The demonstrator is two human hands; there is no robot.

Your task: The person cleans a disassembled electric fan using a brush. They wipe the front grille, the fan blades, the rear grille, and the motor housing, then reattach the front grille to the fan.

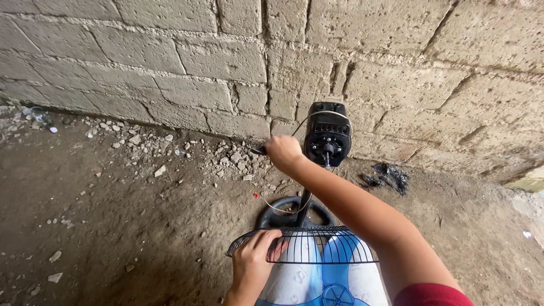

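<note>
The wire fan guard (pixel 309 245) lies near, across the person's lap, a shallow dome of thin dark wires; it looks light and springy, liable to bend if squeezed mid-span, so its rim is the sound place to take it. The left hand (pixel 253 262) is closed over that rim at the guard's left edge, fingers hooked through the wires. Farther off, the fan motor head (pixel 327 135) stands on its pole above a round base (pixel 271 214), probably top-heavy. The right hand (pixel 284 153) is curled shut just left of the motor around a small dark object I cannot identify. Behind runs a block wall (pixel 187 62), with rubble (pixel 226 154) on the dirt floor (pixel 113 215).
</note>
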